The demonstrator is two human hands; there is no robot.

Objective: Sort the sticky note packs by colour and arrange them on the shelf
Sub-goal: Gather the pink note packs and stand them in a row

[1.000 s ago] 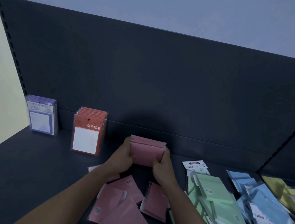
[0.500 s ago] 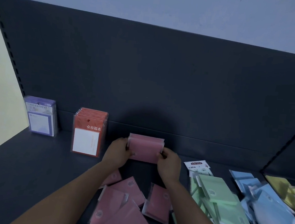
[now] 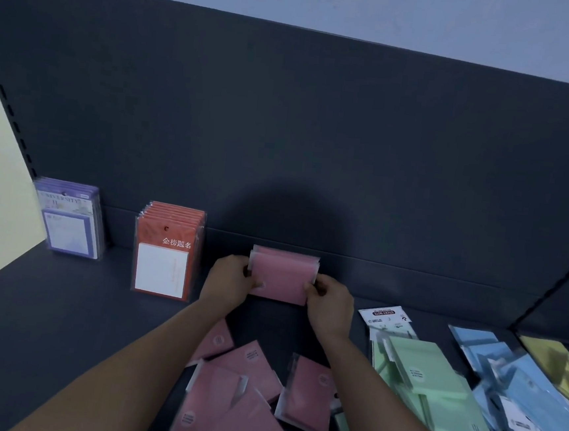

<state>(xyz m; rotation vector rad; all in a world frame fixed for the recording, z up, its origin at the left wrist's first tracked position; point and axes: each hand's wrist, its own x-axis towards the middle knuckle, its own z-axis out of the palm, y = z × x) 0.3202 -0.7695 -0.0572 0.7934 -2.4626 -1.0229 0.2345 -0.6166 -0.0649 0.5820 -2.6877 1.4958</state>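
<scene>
We record a dark shelf with its back panel rising behind it. On the right of the shelf lies a loose heap of green packs. Beside that, further right, is a heap of blue packs, some turned to show white printed backs. Yellow packs lie at the far right, partly cut off by the edge of view. Nearest us, in the middle, loose pink packs lie flat and overlapping, between and under our forearms. At the back left, red packs stand upright in a row, the front one showing a white panel and pale characters. Purple packs stand the same way further left, apart from the red. A white pack, lettered STICKY NOTE upside down, lies at the head of the green heap. The pink stack is upright at the back middle, right of the red packs with a gap between; we cannot tell whether it touches the panel. Our left hand grips its left end and our right hand pinches its right end, so the hands are apart by the stack's width.
</scene>
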